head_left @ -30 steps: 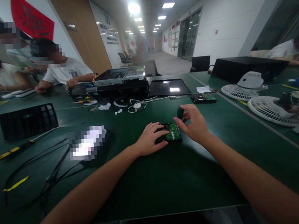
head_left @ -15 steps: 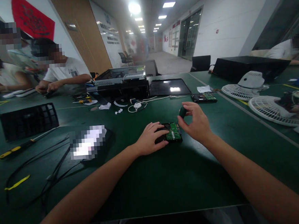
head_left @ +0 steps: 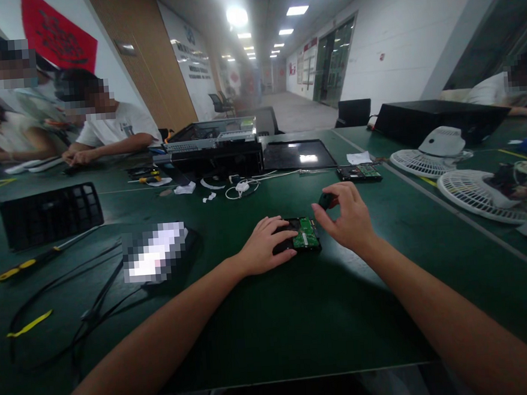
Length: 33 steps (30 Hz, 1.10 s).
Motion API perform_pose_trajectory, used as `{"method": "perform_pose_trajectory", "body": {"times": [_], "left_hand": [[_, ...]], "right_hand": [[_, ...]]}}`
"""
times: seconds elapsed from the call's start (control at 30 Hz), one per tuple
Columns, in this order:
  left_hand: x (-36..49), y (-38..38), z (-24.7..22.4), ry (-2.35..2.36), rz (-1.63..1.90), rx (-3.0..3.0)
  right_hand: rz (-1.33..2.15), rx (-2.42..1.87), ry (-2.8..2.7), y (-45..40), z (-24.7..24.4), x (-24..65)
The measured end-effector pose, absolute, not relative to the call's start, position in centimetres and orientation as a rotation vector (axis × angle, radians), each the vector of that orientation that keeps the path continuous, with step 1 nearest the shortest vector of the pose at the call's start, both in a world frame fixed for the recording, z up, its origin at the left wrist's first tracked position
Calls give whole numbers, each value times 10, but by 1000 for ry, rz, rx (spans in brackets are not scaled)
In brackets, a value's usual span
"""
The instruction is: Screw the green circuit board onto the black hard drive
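A hard drive (head_left: 306, 236) with a green circuit board lies on the green table in front of me. My left hand (head_left: 269, 244) rests on its left side with the fingers spread over the board and the thumb at the near edge, covering part of the drive. Just right of the drive and raised above the table, my right hand (head_left: 346, 216) pinches a small dark rounded piece (head_left: 325, 201) between thumb and fingertips. What kind of piece it is cannot be made out.
Left lie a yellow-black screwdriver (head_left: 28, 262), black cables (head_left: 99, 293) and a lit device (head_left: 156, 252). Ahead stand an opened computer case (head_left: 218, 158), a dark flat panel (head_left: 299, 154) and another hard drive (head_left: 360, 172). White fan parts (head_left: 471, 194) lie right; people sit at both sides.
The dark piece in my right hand has turned a little between the fingers and now leans more. My left hand and the hard drive have stayed in place.
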State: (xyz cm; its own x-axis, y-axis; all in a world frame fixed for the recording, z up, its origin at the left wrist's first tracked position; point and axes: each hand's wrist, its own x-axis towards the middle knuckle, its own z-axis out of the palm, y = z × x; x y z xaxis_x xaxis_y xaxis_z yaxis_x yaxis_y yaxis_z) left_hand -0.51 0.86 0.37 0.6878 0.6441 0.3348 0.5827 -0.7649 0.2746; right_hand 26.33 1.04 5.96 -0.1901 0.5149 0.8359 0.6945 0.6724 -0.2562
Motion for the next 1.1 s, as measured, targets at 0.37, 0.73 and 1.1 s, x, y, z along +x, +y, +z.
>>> {"method": "perform_pose_trajectory", "body": {"times": [0.37, 0.73, 1.1], "left_hand": [[-4, 10, 2, 996, 655, 2763], [-5, 9, 3, 987, 654, 2746], [-5, 9, 4, 994, 637, 2741]], "right_hand": [[-102, -945, -1911, 14, 53, 265], [-144, -977, -1885, 13, 57, 263], [-127, -917, -1934, 11, 58, 262]]}}
